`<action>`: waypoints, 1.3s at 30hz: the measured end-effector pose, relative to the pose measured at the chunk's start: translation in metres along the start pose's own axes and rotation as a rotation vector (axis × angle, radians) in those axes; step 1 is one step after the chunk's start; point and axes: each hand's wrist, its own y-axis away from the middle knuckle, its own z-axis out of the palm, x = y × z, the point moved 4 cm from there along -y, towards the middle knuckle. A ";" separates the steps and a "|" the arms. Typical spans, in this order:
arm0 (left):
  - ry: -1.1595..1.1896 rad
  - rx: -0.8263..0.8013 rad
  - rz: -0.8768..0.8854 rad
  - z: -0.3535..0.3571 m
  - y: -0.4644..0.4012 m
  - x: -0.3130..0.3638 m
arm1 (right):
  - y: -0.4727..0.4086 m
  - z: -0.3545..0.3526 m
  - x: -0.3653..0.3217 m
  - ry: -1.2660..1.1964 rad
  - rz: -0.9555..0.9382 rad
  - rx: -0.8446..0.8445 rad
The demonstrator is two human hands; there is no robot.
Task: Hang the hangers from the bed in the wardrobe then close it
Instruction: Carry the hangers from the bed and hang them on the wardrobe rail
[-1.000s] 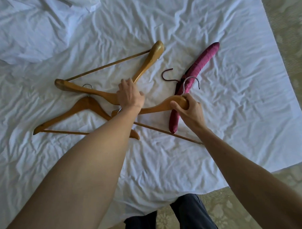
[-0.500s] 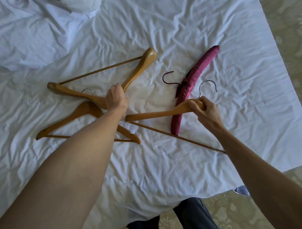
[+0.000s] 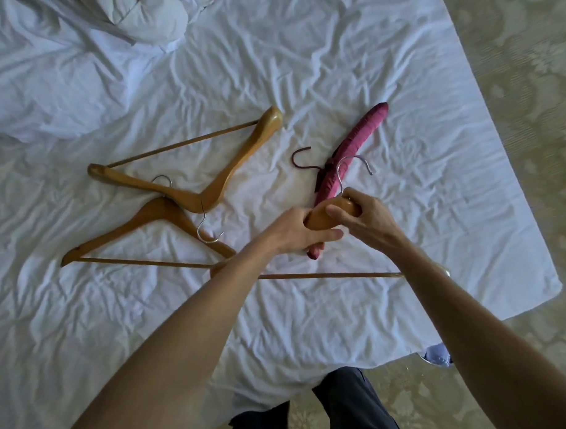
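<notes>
Both hands hold one wooden hanger [image 3: 323,217] lifted above the bed [image 3: 302,69]. My right hand [image 3: 368,217] grips its centre below the metal hook. My left hand [image 3: 295,230] grips it from the left side. Its crossbar runs level below my wrists. Two more wooden hangers [image 3: 184,192] [image 3: 141,229] lie overlapped on the sheet to the left. A padded maroon hanger [image 3: 353,151] lies at an angle behind my hands, its lower end showing beneath them. No wardrobe is in view.
A rumpled white pillow [image 3: 150,23] and duvet lie at the far left of the bed. Patterned beige carpet [image 3: 511,78] borders the bed on the right and near side. My dark trousers [image 3: 346,404] show at the bottom edge.
My left hand let go of the far wooden hanger and moved right onto the hanger in my right hand. That hanger has been lifted and turned so its bar lies level.
</notes>
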 end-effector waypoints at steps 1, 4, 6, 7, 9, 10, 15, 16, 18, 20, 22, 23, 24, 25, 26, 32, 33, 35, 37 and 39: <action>0.024 0.021 0.016 -0.001 0.008 -0.001 | 0.001 0.001 -0.009 -0.006 -0.009 -0.029; 0.055 0.156 -0.004 -0.017 0.031 -0.011 | -0.008 -0.003 -0.025 -0.063 0.027 -0.011; 0.045 0.261 -0.025 -0.033 0.047 -0.021 | -0.023 -0.012 -0.024 -0.103 0.092 0.089; 0.058 0.296 -0.026 -0.043 0.058 -0.025 | -0.032 -0.018 -0.021 -0.080 0.122 0.167; 0.139 0.336 -0.010 -0.066 0.081 -0.029 | -0.045 -0.034 -0.018 0.068 0.162 0.372; 0.181 0.358 0.007 -0.079 0.093 -0.030 | -0.047 -0.042 -0.018 0.116 0.195 0.479; 0.261 0.494 0.105 -0.112 0.137 -0.021 | -0.045 -0.024 -0.020 0.223 0.370 0.569; 0.262 0.533 0.128 -0.112 0.138 -0.018 | -0.046 -0.010 -0.018 0.232 0.390 0.502; 0.289 0.637 0.152 -0.109 0.131 -0.014 | -0.050 0.022 -0.013 0.251 0.433 0.345; 0.287 0.777 0.158 -0.104 0.112 -0.014 | -0.059 0.050 -0.008 0.264 0.476 0.271; 0.164 0.905 0.183 -0.096 0.088 -0.014 | -0.067 0.069 -0.005 0.250 0.515 0.295; 0.107 0.926 0.189 -0.090 0.076 -0.013 | -0.071 0.075 -0.002 0.233 0.534 0.318; 0.081 0.925 0.191 -0.083 0.065 -0.012 | -0.074 0.079 0.002 0.223 0.553 0.339; 0.078 0.912 0.197 -0.076 0.056 -0.011 | -0.075 0.080 0.007 0.222 0.577 0.354; 0.087 0.894 0.209 -0.070 0.048 -0.009 | -0.075 0.082 0.012 0.223 0.601 0.367; 0.085 0.824 0.223 -0.054 0.025 -0.007 | -0.054 0.075 0.013 0.141 0.580 0.482; 0.090 0.798 0.216 -0.054 0.025 -0.008 | -0.047 0.071 0.010 0.091 0.572 0.499; 0.086 0.730 0.209 -0.056 0.029 -0.007 | -0.029 0.064 0.001 -0.078 0.530 0.522; 0.095 0.676 0.227 -0.057 0.041 -0.004 | -0.008 0.058 -0.013 -0.249 0.477 0.521; 0.126 0.650 0.242 -0.058 0.056 -0.002 | 0.014 0.055 -0.034 -0.341 0.423 0.474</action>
